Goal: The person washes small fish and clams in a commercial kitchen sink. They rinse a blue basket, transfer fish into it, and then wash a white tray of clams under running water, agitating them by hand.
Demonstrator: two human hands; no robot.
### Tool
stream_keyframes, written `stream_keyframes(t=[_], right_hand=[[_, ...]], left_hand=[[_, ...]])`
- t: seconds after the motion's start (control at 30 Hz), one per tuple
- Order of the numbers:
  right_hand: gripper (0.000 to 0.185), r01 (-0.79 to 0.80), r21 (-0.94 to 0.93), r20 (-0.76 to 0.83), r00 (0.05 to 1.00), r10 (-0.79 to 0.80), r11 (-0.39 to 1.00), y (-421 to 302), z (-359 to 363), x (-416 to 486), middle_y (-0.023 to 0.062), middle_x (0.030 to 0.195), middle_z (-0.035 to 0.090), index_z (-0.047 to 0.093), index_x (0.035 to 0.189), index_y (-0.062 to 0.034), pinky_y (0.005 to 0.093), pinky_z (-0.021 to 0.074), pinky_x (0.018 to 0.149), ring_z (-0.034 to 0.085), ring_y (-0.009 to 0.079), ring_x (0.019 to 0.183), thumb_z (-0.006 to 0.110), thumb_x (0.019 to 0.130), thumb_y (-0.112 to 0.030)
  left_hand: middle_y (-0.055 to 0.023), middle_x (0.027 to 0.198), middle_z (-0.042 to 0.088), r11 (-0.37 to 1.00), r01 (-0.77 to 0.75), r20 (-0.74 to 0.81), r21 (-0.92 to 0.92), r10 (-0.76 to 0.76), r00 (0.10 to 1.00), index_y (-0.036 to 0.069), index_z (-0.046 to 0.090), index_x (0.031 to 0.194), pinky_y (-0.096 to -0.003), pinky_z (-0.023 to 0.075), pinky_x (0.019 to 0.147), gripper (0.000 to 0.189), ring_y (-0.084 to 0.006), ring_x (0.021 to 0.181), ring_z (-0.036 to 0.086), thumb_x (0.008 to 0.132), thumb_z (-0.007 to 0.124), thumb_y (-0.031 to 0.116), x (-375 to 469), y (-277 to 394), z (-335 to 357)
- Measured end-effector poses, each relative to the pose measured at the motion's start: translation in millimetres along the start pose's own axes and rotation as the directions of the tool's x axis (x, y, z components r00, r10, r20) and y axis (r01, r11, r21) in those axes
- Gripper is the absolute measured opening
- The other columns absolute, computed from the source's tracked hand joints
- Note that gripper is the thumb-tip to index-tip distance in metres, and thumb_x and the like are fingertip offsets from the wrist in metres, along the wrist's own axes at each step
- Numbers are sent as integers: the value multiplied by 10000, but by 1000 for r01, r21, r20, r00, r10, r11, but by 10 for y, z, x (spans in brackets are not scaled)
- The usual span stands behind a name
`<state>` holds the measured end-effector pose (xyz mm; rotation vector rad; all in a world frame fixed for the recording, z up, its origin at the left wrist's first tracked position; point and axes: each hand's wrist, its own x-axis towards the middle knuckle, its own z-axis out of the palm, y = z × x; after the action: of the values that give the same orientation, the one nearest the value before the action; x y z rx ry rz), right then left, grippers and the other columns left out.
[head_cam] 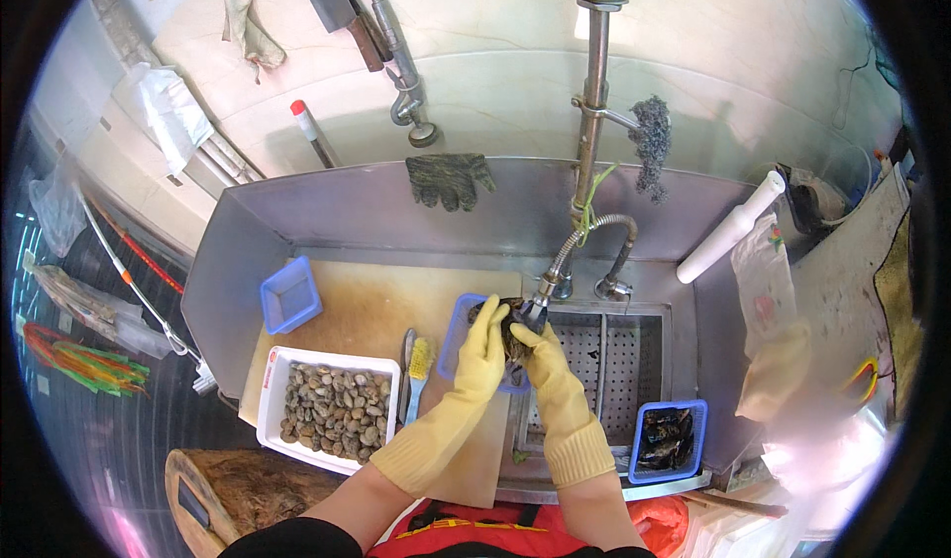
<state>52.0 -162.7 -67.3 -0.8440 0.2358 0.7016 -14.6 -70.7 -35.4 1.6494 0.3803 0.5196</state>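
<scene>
Both my hands wear pale yellow rubber gloves. My left hand [481,350] and my right hand [541,346] are closed around a dark shellfish [514,339], apparently a mussel, which they partly hide. The spray head of a flexible metal tap [546,287] points down right at it. Beneath my hands sits a blue plastic basket [449,350], resting partly on the cutting board [364,290] beside the sink drainer. Left of my left hand lie a brush [420,361] with yellow bristles and a blue handle, and a dark-handled tool [406,368], perhaps a knife.
A white tray [271,402] of clams [338,409] stands at the left, with a blue basket [291,294] behind it. Dark mussels [666,439] fill another blue basket [636,446] at the sink's right corner. A perforated drainer [631,357] covers the basin. A cleaver [338,8] hangs above.
</scene>
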Motion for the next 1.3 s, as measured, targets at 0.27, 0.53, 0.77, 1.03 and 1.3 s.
stream_keyframes(t=[0.27, 0.53, 0.77, 1.03, 1.3], right_hand=[[431, -67, -7, 16, 998, 67, 998, -51, -128, 24, 98, 1081, 662, 543, 1221, -28, 365, 601, 772, 679, 229, 902, 728, 834, 10], [347, 100, 36, 70, 992, -102, 994, -247, -140, -131, 87, 1013, 675, 577, 1170, -20, 355, 593, 745, 679, 213, 852, 708, 850, 10], [449, 51, -213, -81, 994, -70, 976, -393, -50, -117, 84, 1019, 673, 581, 1199, -27, 352, 546, 712, 666, 213, 852, 782, 806, -108], [675, 150, -473, -181, 948, -263, 868, -180, -51, -193, 126, 1209, 621, 435, 1416, 9, 328, 484, 934, 614, 222, 1079, 732, 833, -158], [689, 267, -600, -286, 808, -514, 754, -526, -854, -1320, 98, 1163, 600, 425, 1440, -35, 263, 506, 832, 588, 151, 990, 730, 827, -109]], left_hand=[[-212, 1455, 468, 662, -398, 423, 635, 132, 896, 77, 509, 1400, -409, 294, 1172, 681, -395, 1367, 417, 740, 626, -40, 713, -126, -313], [-185, 1091, 681, 660, -352, 480, 663, -13, 877, 87, 625, 1221, -460, 480, 921, 433, -394, 1046, 613, 795, 696, 122, 944, -597, -285], [-216, 1205, 647, 822, -261, 322, 507, 101, 941, 57, 561, 1331, -399, 497, 935, 451, -363, 1100, 630, 891, 649, 98, 812, -428, -259], [-69, 1423, 498, 785, 619, 346, 8, -583, 735, 181, 404, 1494, -370, 429, 985, 567, -180, 1262, 495, 1000, 530, 429, 324, -9, -71], [-39, 1410, 505, 800, 587, 596, 127, -534, 599, 162, 423, 1481, -367, 385, 1001, 615, -190, 1288, 451, 955, 598, 427, -538, 241, 750]])
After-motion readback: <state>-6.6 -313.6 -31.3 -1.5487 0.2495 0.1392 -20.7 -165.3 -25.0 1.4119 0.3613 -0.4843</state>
